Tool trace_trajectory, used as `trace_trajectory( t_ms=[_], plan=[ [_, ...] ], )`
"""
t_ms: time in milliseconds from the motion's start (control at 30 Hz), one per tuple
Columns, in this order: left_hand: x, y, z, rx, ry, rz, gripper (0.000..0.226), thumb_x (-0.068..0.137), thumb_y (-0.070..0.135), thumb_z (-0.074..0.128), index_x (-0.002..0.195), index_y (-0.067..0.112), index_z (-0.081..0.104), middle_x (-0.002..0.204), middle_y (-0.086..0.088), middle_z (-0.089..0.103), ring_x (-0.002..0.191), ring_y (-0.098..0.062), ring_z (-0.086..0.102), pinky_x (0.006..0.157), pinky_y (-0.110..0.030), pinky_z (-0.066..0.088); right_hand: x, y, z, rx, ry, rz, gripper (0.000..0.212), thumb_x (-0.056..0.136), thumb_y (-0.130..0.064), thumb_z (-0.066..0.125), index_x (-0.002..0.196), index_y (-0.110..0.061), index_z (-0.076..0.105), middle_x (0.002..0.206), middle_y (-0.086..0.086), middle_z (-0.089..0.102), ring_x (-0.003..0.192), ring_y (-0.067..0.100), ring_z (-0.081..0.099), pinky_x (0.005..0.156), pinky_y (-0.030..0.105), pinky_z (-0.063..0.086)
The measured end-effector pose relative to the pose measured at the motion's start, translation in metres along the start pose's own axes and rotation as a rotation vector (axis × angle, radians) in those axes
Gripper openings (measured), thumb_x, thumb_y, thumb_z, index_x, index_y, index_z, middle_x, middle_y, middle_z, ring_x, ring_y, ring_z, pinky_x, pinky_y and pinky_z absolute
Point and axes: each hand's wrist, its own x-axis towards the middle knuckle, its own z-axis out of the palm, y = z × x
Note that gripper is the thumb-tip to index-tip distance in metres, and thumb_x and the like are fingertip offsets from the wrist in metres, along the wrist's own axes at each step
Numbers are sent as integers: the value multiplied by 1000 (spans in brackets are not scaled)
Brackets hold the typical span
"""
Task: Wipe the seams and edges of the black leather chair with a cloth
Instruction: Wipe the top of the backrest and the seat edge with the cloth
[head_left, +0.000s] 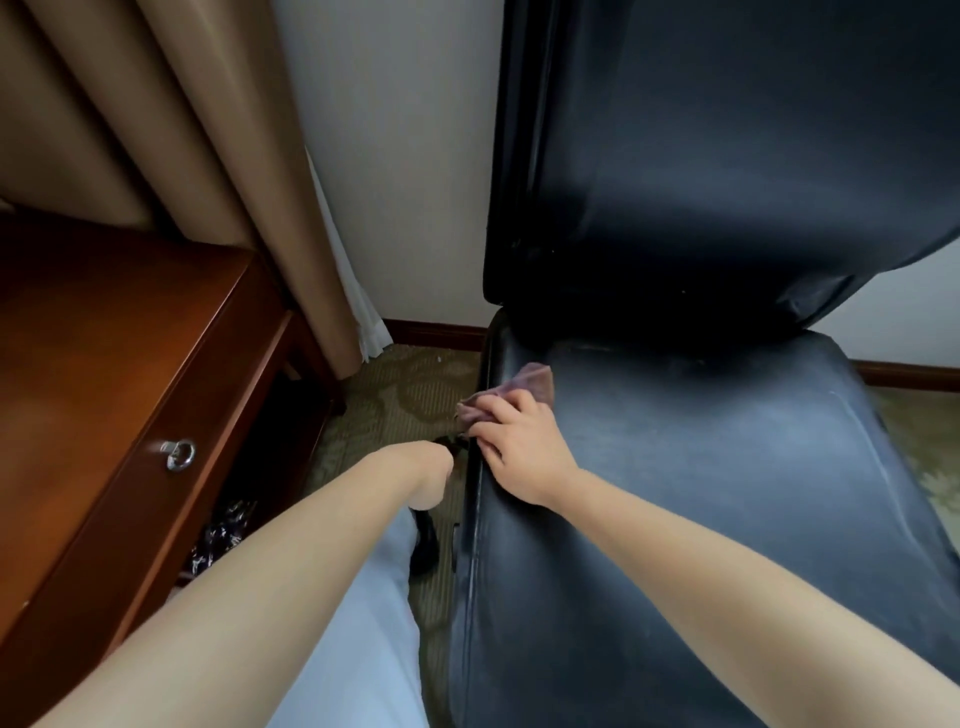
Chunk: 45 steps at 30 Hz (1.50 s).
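The black leather chair fills the right half of the view, its seat in front of me and its backrest rising behind. A purplish cloth lies bunched on the seat's left edge near the back corner. My right hand presses down on the cloth there, fingers over the seat's left seam. My left hand reaches down beside the seat's left side, next to something black under the edge; its fingers are turned away and mostly hidden, so its grip is unclear.
A reddish wooden desk with a metal ring pull stands at the left. Tan curtains hang behind it against a white wall. Patterned green carpet runs between desk and chair. My leg in light trousers is at the bottom.
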Motion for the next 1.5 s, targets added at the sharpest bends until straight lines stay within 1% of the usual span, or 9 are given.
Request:
trace_trajectory(
  t_ms=[100,200,467,567,767,967,1200,1333,1500],
  plan=[
    [-16,6,2,72,14,-39,29,92,1,43,117,-1,58,116,-17,60,107,-32,59,80,-38,47,-28,-18,-3,10,-42,-25,38,84,-33,36,94,-27,73,119,-4,61,93,27,52,72,37,45],
    [-32,14,2,114,55,-61,29,93,2,43,118,0,57,123,-15,59,113,-30,57,90,-36,48,-52,-34,-9,16,-91,-60,41,86,-35,33,99,-28,72,122,-5,59,98,25,51,75,39,46],
    [-72,40,15,130,120,-41,29,95,2,41,118,2,58,109,-12,60,100,-28,58,83,-32,47,-118,-69,-21,12,-169,-240,34,90,-32,40,107,-29,69,123,-7,57,101,24,48,75,39,46],
    [-85,51,24,140,119,-23,29,92,-2,38,110,3,60,90,-9,53,84,-24,50,72,-33,44,-147,-81,-21,-9,-169,-345,38,88,-34,36,107,-33,69,121,-10,56,100,23,50,76,37,47],
    [-98,65,34,169,141,-32,30,92,-3,38,114,-1,58,118,-14,59,98,-31,57,72,-33,42,-179,-84,-13,-153,-212,-552,41,76,-31,65,117,-36,63,118,-12,56,93,18,50,72,29,46],
    [-84,51,27,123,160,-86,25,95,6,45,115,4,59,119,-12,60,108,-28,58,85,-34,48,-128,-82,-8,-81,-14,-202,34,76,-24,65,110,-31,67,115,-3,59,96,22,43,71,34,47],
    [-69,33,29,50,148,-147,26,96,8,41,116,6,57,121,-9,57,112,-27,56,91,-37,47,-77,-52,-11,-65,-44,91,33,95,-26,47,127,-27,56,138,0,47,112,31,43,85,40,38],
    [-71,30,32,41,124,-172,28,95,4,40,117,4,56,121,-10,57,111,-28,56,91,-37,47,-118,-71,-6,-70,2,-122,32,81,-24,55,111,-30,65,124,-6,57,98,28,52,76,37,42],
    [-73,47,39,5,208,-158,41,93,8,37,133,10,49,135,-9,51,121,-28,52,98,-40,46,-164,-77,-12,-78,-85,-391,39,77,-26,67,114,-38,65,125,-14,56,103,20,45,81,31,43]
  ],
)
